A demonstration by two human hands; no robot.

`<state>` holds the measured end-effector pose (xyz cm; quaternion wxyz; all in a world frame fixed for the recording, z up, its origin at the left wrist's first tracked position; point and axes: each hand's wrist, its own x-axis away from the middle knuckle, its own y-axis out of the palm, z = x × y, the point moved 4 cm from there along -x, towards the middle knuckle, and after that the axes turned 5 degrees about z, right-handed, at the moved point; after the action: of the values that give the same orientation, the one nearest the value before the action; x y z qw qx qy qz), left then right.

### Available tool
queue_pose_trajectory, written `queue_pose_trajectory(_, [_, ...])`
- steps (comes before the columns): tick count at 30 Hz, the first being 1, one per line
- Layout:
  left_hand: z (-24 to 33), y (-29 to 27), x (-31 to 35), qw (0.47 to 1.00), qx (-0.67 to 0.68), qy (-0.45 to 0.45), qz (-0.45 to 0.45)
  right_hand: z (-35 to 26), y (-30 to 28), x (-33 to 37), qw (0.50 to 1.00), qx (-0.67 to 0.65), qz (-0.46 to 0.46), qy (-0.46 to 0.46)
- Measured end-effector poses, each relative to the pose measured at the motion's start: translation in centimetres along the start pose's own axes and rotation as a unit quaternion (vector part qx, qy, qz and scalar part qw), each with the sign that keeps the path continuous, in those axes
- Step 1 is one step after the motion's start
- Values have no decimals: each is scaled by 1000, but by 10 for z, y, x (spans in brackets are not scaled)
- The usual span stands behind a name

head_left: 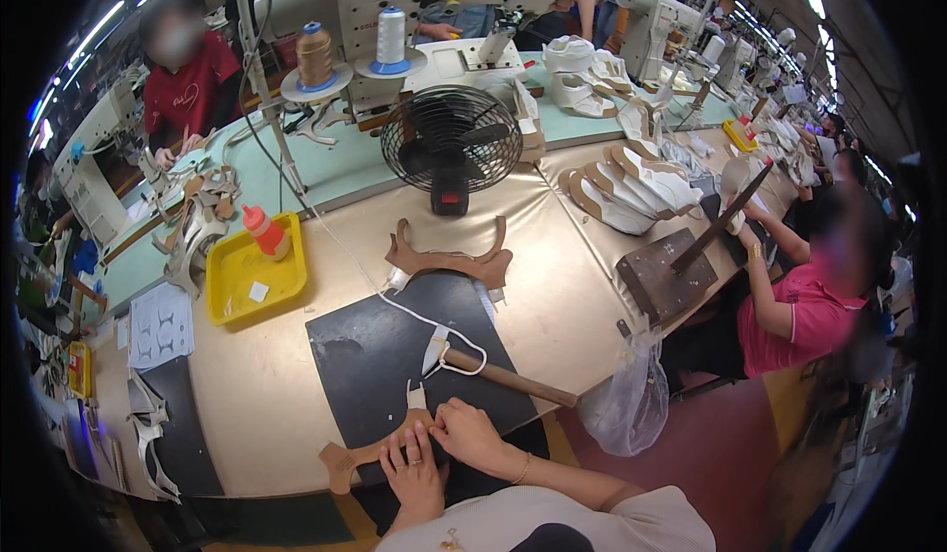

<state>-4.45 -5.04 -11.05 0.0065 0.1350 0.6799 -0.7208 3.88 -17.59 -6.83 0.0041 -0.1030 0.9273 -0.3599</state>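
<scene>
A tan shoe-upper piece (380, 450) with pale tabs lies at the front edge of the table, partly over a black mat (340, 340). My left hand (414, 470) rests on it with the fingers stretched out. Beside it, my right hand (468, 434) is closed, its bent fingers pinching the edge of the same piece near a pale tab. The fingertips are partly hidden. Just beyond my hands, a wooden-handled hammer (508, 376) lies across the mat. Farther off sits another tan shoe-upper piece (449, 259), curved, with its arms pointing away.
A black fan (451, 147) stands behind the mat, its white cord (419, 315) trailing to the hammer. On the left are a yellow tray (219, 291) with a red-capped bottle (266, 234). White shoe uppers (617, 192) and a metal block (666, 276) lie right, near a pink-shirted person (804, 305).
</scene>
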Motion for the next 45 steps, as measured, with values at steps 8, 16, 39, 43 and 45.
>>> queue_pose_trajectory(8, [8,12,-6,998,-56,-27,15,1,6,3,999,11,38,-6])
queue_pose_trajectory(16, [6,-8,-7,999,25,-4,23,-1,5,-1,998,40,47,-22])
queue_pose_trajectory(39, [3,-24,-13,997,56,-40,-33,-15,-15,8,999,-20,-40,-23])
queue_pose_trajectory(43, [-5,-27,-12,994,64,-55,-70,-22,-22,19,992,-24,-101,-65])
queue_pose_trajectory(45, [-7,-26,-12,994,51,-51,-81,-19,-25,22,989,-22,-138,-50])
